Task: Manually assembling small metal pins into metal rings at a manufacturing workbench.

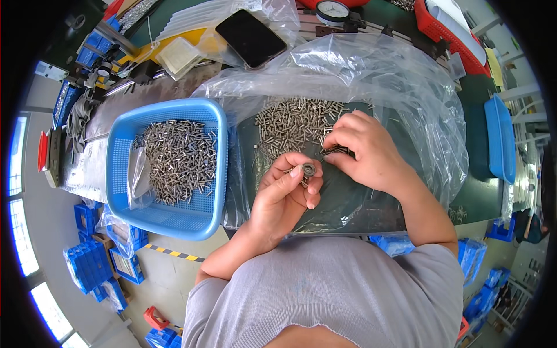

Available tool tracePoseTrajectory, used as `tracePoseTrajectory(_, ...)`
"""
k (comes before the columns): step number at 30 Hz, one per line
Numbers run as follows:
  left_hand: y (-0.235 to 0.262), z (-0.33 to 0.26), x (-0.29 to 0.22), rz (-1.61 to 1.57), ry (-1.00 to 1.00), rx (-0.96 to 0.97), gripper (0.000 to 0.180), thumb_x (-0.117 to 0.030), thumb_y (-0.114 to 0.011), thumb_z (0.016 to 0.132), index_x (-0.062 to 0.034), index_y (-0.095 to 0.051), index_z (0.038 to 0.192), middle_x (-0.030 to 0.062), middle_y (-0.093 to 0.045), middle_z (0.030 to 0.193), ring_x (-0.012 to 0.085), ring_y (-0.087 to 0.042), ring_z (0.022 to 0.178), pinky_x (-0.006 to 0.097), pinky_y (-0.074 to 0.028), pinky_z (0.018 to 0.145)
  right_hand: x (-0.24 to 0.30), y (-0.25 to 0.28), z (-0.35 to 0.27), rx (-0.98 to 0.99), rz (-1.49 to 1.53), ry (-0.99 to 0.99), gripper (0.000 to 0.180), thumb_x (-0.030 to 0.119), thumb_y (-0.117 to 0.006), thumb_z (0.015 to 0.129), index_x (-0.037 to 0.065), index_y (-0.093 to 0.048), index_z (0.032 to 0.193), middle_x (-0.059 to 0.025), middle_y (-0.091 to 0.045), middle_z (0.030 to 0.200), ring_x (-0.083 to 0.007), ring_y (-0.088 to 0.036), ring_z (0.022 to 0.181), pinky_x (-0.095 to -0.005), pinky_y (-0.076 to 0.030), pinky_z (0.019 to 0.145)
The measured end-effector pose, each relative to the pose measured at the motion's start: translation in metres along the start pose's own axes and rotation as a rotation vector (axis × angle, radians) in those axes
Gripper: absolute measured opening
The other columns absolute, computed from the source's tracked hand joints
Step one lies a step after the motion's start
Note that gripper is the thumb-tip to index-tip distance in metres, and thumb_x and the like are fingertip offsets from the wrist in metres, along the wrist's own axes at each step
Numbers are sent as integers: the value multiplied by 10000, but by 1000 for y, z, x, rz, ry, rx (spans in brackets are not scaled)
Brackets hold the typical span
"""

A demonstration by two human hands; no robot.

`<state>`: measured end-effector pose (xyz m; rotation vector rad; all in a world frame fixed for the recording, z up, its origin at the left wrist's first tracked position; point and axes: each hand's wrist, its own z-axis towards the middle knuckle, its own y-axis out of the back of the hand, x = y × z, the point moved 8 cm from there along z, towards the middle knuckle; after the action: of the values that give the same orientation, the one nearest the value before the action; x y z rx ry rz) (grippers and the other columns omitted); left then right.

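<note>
My left hand (pixel 277 196) is closed around a small round metal ring (pixel 308 170) with a dark centre, held up between thumb and fingers. A few small metal pins (pixel 304 182) show among its fingers below the ring. Just to the right, my right hand (pixel 371 152) has thumb and forefinger pinched together at the near edge of a pile of small metal pins (pixel 293 124). What its fingertips hold is too small to make out. Several pins show under that hand; whether they are held or lie on the table cannot be told.
Left of the pile stands a blue plastic basket (pixel 218 180) with many pins (pixel 177 162) and a clear bag inside. Clear plastic sheeting (pixel 406 72) surrounds the pile. Farther back are a black phone (pixel 251 38), a dial gauge (pixel 333 10) and a red basket (pixel 426 32).
</note>
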<state>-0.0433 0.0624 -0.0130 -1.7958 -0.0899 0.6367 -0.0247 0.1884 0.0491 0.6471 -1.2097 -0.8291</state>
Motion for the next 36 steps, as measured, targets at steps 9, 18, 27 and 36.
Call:
tracePoseTrajectory(9, 2, 0, 0, 2, 0, 1, 145, -159, -518, 936, -47, -530, 1027, 92, -562, 964, 135, -504, 748, 264, -425, 605, 11, -10, 3, -85, -124, 79, 162, 104, -728, 644, 83, -599, 740, -27, -550, 805, -250, -534, 787, -375, -423, 684)
tracePoseTrajectory(18, 2, -1, 2, 28, 6, 6, 157, -157, -532, 938, -49, -534, 1053, 91, -571, 961, 131, -512, 727, 262, -425, 592, -1, -18, -4, 70, 989, -253, 58, 60, -641, 854, 5, -624, 861, -21, -555, 872, -85, -528, 783, -226, -428, 693)
tracePoseTrajectory(27, 1, -1, 4, 82, 38, -13, 166, -189, -564, 931, -75, -546, 1050, 60, -561, 822, 122, -506, 677, 266, -427, 581, 5, -25, -5, 124, 1027, -243, 59, 59, -651, 849, 6, -629, 863, -21, -553, 877, -92, -547, 790, -232, -452, 710)
tracePoseTrajectory(36, 1, 1, 4, 125, 50, -74, 195, -237, -580, 925, -53, -558, 986, 45, -548, 793, 110, -492, 648, 246, -404, 516, 14, -15, -1, 43, 687, -103, 145, 62, -718, 767, 49, -606, 858, -32, -551, 902, -125, -547, 819, -258, -445, 720)
